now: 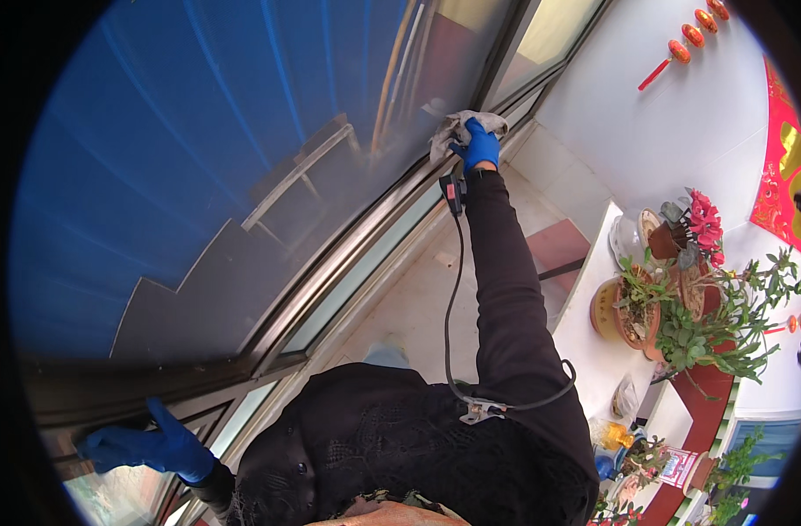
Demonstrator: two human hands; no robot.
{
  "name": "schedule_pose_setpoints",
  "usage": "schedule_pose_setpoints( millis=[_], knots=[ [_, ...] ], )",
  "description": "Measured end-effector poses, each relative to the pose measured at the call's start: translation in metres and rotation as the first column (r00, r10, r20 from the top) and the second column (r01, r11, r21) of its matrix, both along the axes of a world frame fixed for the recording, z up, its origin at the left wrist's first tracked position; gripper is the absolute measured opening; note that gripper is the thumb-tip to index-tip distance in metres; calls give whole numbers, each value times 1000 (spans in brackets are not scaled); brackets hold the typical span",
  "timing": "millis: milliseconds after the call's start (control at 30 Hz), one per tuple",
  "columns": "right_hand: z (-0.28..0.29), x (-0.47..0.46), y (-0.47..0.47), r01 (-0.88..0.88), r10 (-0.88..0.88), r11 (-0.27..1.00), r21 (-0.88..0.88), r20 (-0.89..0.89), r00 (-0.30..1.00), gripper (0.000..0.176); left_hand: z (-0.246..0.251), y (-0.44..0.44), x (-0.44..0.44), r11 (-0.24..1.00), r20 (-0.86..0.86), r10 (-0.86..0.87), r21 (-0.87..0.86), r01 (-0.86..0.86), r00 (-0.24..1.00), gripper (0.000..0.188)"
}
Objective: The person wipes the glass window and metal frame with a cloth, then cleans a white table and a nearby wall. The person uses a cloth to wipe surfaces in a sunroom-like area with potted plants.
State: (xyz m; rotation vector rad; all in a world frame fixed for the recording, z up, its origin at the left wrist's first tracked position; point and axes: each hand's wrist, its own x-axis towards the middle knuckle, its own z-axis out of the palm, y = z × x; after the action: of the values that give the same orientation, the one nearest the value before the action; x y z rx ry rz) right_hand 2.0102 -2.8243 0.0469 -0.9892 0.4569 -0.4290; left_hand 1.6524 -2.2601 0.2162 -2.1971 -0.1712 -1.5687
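Note:
My right hand [481,146], in a blue glove, holds a crumpled grey cloth [448,135] against the lower corner of a large window pane [348,191], beside the metal frame. My left hand [147,447], gloved in blue too, is at the lower left near the dark window frame [137,381]. Its thumb stands apart from the fingers, and I see nothing held in it. Whether it touches the frame is unclear. On my right wrist sits a small black device [452,192], with a cable [449,315] running to a metal clip [482,413] on my dark clothing.
To the right, a white ledge [575,325] bears several potted plants, among them a yellow-brown pot [609,309] and pink-red flowers [705,220]. Red lantern ornaments [680,51] hang on the white wall. Below the window lies a pale tiled floor [413,289].

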Motion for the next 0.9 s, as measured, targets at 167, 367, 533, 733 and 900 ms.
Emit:
schedule_pose_setpoints(
  millis=[167, 367, 533, 733, 900],
  knots=[
    [-16, 60, -16, 181, -190, 978, -107, -84, 978, 51, -12, 5, 17, 996, 11, 46, 78, -47, 999, 110],
    [-35, 87, -62, 131, -251, 877, -462, -209, 945, 55, -10, 7, 13, 982, -55, 161, 112, -154, 985, 122],
    [-26, 82, -80, 5, -220, 601, -799, -160, 962, 63, -7, 5, 12, 979, -68, 187, 96, -180, 980, 122],
    [-2, 31, -69, 103, -393, 280, -954, -16, 919, 40, 2, 0, 16, 965, -96, 200, 192, -179, 975, 125],
    [-13, 20, -68, 161, 13, -409, -898, 171, 985, 13, 0, -2, 15, 963, -116, 240, 154, -222, 964, 129]
  ],
)
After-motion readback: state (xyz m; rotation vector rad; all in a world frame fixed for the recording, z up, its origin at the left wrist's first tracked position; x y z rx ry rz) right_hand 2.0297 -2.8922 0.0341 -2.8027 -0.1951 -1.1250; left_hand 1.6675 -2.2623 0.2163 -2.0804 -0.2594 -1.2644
